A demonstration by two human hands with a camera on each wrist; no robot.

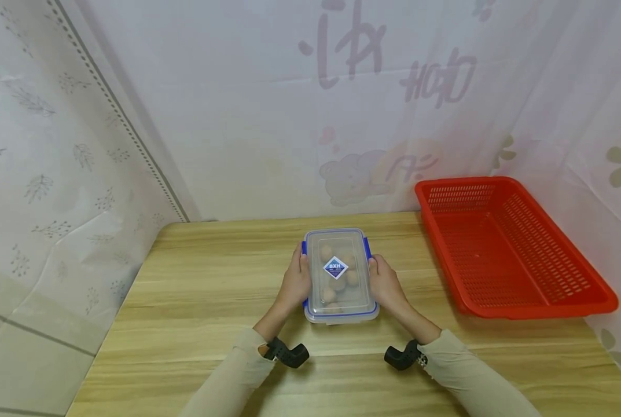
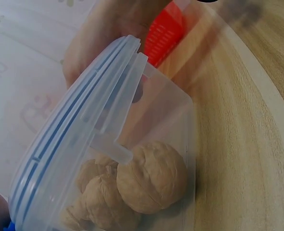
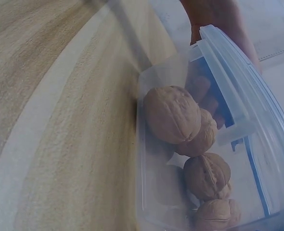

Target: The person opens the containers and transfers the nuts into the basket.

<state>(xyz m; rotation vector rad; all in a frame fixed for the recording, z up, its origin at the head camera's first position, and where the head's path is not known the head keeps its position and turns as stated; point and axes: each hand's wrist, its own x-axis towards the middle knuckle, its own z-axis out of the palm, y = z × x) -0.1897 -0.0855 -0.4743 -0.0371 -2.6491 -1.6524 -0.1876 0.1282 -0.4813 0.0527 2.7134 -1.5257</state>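
A clear plastic food container (image 1: 349, 301) with a blue-edged lid and a diamond-shaped BXH label sits on the wooden table, between both hands. Through its walls show several walnuts (image 2: 151, 177), lying loose on the bottom; the right wrist view shows walnuts (image 3: 172, 114) along the near side too. My left hand (image 1: 296, 281) grips the container's left side, thumb near the lid's rim by the blue clasp. On the opposite side my right hand (image 1: 385, 281) holds it the same way, thumb at the lid's edge. The fingers below the rim are mostly hidden in the head view.
A red plastic basket (image 1: 513, 313) with slotted walls stands at the right of the wooden table (image 1: 201, 301). Behind the table hangs a pale printed curtain (image 1: 247, 116). Both wrists wear black camera mounts.
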